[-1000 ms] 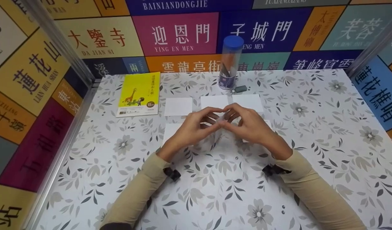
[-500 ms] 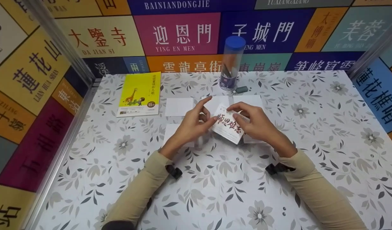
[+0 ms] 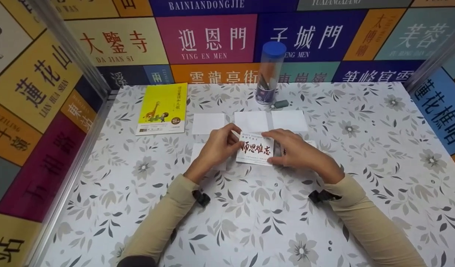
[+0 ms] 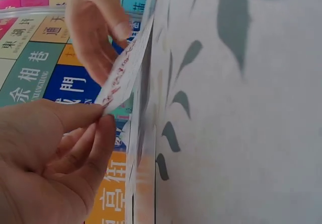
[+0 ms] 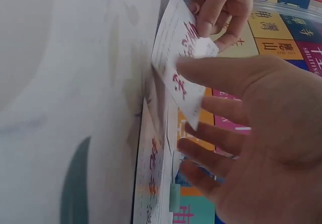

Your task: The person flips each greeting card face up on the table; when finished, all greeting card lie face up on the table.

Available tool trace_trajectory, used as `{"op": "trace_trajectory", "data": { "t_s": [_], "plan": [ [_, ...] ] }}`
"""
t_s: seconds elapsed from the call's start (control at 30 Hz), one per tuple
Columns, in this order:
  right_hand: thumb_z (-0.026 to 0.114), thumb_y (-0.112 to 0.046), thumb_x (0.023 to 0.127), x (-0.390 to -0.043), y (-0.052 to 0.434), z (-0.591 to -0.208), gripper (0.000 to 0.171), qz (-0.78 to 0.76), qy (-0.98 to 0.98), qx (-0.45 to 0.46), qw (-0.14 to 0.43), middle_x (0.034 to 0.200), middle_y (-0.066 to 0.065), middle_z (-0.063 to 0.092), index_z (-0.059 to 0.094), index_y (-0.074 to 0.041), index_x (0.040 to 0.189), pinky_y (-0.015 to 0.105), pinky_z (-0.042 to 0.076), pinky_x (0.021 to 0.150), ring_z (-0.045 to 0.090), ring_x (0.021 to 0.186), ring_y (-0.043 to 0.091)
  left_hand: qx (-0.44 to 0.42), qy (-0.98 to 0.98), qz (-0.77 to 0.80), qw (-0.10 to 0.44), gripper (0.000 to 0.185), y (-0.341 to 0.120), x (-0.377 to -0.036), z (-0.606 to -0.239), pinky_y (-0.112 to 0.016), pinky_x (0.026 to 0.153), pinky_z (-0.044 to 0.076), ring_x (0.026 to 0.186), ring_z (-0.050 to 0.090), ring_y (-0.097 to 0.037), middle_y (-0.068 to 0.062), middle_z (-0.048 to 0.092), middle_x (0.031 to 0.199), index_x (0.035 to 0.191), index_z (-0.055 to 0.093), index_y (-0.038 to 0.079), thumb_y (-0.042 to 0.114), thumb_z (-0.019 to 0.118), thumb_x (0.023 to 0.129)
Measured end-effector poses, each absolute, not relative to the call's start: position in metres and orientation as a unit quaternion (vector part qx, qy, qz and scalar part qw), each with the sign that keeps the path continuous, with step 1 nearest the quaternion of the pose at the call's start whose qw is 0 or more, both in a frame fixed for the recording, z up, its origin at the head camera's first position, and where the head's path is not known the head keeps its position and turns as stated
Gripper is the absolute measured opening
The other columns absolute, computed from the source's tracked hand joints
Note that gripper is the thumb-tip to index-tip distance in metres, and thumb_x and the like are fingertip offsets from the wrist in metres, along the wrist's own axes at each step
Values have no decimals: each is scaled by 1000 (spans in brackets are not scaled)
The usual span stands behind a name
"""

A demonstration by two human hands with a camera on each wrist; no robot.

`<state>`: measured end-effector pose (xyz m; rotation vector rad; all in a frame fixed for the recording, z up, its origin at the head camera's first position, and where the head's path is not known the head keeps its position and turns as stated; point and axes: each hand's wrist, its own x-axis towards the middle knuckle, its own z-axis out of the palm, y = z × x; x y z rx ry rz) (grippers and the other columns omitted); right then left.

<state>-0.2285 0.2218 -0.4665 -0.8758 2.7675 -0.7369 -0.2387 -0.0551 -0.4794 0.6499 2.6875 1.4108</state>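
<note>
A square white card with red Chinese characters is held raised and tilted over the table. My left hand pinches its left edge between thumb and fingers, which the left wrist view shows closely. At the card's right side is my right hand; in the right wrist view its thumb lies across the card and the other fingers are spread. Several more cards lie flat: a blank white card, a middle one and a right one at the back, others partly hidden under the hands.
A yellow picture book lies at the back left. Behind the cards stands a clear tube with a blue lid, and a small dark green cylinder lies beside it. Printed panels enclose the flower-patterned table.
The hands were together around the card; then its printed face turned into view, tilted. Now the card is straighter and further left, with my left hand gripping it and my right fingers spread wider.
</note>
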Motion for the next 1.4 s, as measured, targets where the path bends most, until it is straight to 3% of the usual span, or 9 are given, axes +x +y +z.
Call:
{"op": "trace_trajectory", "data": {
  "t_s": [0.1,0.3,0.37,0.57,0.97,1.27,1.4],
  "plan": [
    [79,-36,86,-228,223,-467,78,-215,925,-294,110,158,10,42,43,-16,153,58,28,118,37,146,34,214,885,411,48,43,-55,-238,-480,-25,71,56,81,69,-15,-5,72,93,124,63,7,17,80,86],
    [77,-32,89,-229,225,-467,76,-215,915,-314,135,159,13,41,42,-10,153,53,28,122,36,148,33,234,905,342,100,44,-59,-237,-480,-27,68,46,80,53,-16,-8,62,94,111,69,11,25,89,75],
    [76,-29,90,-230,226,-468,73,-221,910,-324,134,159,12,41,43,-10,153,50,29,122,37,148,32,234,907,335,103,48,-59,-237,-480,-28,69,45,82,51,-16,-8,60,96,114,68,10,26,90,74],
    [74,-19,91,-230,227,-470,65,-238,899,-347,122,156,10,46,48,-12,150,49,31,122,40,146,31,245,902,337,116,57,-61,-235,-481,-30,76,46,90,55,-21,-8,62,101,128,66,9,27,87,78],
    [72,-21,93,-231,228,-471,54,-255,895,-345,124,153,11,49,56,-13,143,51,30,121,42,145,32,244,882,386,114,38,-68,-243,-481,-30,80,54,88,64,-15,0,70,100,127,67,12,25,74,92],
    [69,-23,95,-231,210,-470,41,-302,887,-342,72,137,4,63,63,-11,134,47,44,110,58,127,25,224,853,465,77,28,-86,-255,-478,-33,79,58,86,68,-20,-2,73,97,120,70,8,17,71,93],
    [69,-24,95,-230,187,-468,40,-301,879,-363,71,133,2,65,64,-11,132,43,44,112,58,128,22,205,848,483,75,27,-99,-258,-479,-34,75,59,85,69,-23,-3,74,99,119,71,8,18,70,94]
  ]
}}
